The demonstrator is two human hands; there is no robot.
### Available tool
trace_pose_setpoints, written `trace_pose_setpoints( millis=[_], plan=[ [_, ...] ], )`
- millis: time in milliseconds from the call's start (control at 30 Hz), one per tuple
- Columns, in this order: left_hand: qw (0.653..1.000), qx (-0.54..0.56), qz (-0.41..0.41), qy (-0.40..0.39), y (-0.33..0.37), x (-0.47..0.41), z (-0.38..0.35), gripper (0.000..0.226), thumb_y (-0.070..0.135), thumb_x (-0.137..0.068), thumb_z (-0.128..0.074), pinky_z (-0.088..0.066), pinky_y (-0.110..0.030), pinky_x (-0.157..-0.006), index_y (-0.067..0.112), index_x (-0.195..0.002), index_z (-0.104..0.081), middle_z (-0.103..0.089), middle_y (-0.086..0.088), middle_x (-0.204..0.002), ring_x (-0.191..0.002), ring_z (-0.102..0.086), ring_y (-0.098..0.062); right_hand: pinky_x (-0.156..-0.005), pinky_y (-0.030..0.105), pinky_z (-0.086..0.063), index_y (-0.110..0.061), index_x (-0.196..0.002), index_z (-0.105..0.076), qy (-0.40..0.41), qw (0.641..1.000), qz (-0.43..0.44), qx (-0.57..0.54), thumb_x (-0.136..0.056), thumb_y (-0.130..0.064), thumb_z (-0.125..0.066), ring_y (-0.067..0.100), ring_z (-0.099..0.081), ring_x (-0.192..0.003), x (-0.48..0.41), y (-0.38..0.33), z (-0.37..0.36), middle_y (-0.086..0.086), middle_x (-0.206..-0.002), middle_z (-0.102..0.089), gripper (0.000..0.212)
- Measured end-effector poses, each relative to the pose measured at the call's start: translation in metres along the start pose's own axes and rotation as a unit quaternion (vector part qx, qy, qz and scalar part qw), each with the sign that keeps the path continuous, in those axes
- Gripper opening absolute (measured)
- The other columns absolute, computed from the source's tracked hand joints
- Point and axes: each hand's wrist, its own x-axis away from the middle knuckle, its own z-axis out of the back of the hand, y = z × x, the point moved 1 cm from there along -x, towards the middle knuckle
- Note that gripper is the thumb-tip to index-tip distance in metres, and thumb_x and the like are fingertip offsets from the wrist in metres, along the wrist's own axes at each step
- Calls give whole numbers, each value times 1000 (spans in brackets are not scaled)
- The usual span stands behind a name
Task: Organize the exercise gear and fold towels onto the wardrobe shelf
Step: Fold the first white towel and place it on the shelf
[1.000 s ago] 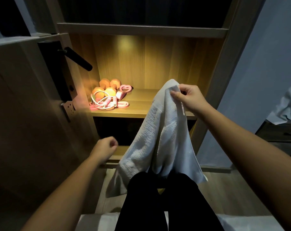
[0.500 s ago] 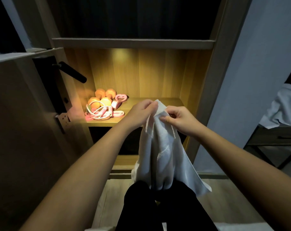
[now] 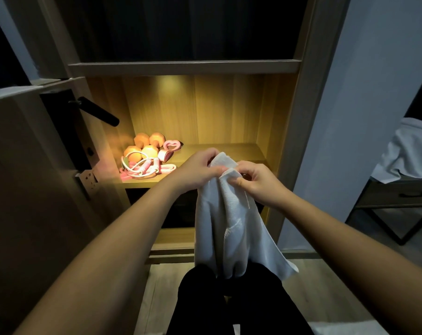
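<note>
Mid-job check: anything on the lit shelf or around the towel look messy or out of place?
Nothing damaged or spilled. The jump rope lies in a loose tangle against the dumbbells, heaped at the left end of the shelf. The towel, pinched by left hand and right hand, hangs unfolded.

Overall: dim, cool grey.
Source: warm lamp above the shelf (image 3: pixel 243 149), hotspot on its back panel.
Shadows: door (image 3: pixel 24 201) and upper compartment near black.
Towel (image 3: pixel 229 226): dull pale grey.
Edges: verticals bowed.
Sharpness: soft, noisy.
</note>
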Motion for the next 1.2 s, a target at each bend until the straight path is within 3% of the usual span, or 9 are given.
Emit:
trace_pose_setpoints(
  millis=[100,200,367,500,700,800,900,1067,1200],
  plan=[
    [994,104,0,25,-3,11,-8,9,19,-96,-60,-44,-19,-69,11,-94,-64,-63,4,-84,-76,-56,-5,-82,53,-48,-3,-96,-73,29,999,34,14,-91,-4,-63,29,-60,-90,11,3,-3,15,-96,-65,11],
    [967,239,84,5,-4,22,-14,29,31,-101,-49,-47,-35,-81,15,-96,-72,-68,-4,-92,-88,-60,-18,-78,51,-48,-2,-93,-72,39,997,54,42,-91,-2,-63,29,-61,-88,22,7,-8,14,-95,-65,9],
    [991,115,58,-25,3,41,-15,8,19,-93,-64,-52,-26,-70,18,-92,-72,-71,2,-86,-80,-64,-13,-76,37,-49,-3,-83,-68,53,992,97,54,-88,3,-64,19,-61,-87,43,11,-18,7,-93,-64,9],
    [995,25,37,88,9,59,-39,10,22,-96,-57,-50,-31,-72,19,-92,-65,-66,2,-84,-79,-61,-13,-82,19,-45,-4,-86,-70,99,991,90,21,-88,2,-63,7,-62,-96,55,12,-31,0,-102,-66,9],
    [975,41,10,218,3,78,-68,9,25,-98,-55,-47,-15,-66,32,-93,-58,-61,13,-83,-81,-59,-3,-88,12,-43,-13,-97,-70,192,980,57,0,-92,-6,-62,2,-57,-108,75,13,-52,-9,-113,-61,11],
    [967,59,-6,246,5,82,-72,21,20,-96,-59,-52,-18,-70,41,-97,-54,-61,16,-89,-85,-61,-4,-81,13,-45,-6,-95,-70,221,973,59,29,-94,-14,-61,3,-56,-101,80,15,-58,-3,-108,-58,12],
    [970,65,-21,233,3,85,-69,27,13,-94,-59,-54,-26,-73,39,-98,-53,-61,10,-88,-85,-62,-9,-80,20,-46,-4,-90,-69,183,980,76,-11,-93,-16,-59,9,-60,-96,79,12,-55,2,-102,-63,15],
    [980,67,-23,186,3,88,-62,21,8,-92,-58,-53,-22,-73,28,-91,-63,-63,11,-88,-86,-61,-7,-70,36,-47,-3,-84,-63,64,995,59,-53,-94,-27,-55,19,-58,-83,72,12,-43,4,-91,-60,27],
    [983,78,-23,165,4,91,-59,4,21,-91,-63,-52,-22,-68,26,-91,-64,-64,10,-84,-80,-62,-8,-66,41,-45,-7,-81,-59,5,998,53,-45,-94,-19,-56,22,-54,-77,69,14,-38,2,-84,-56,18]
  ],
)
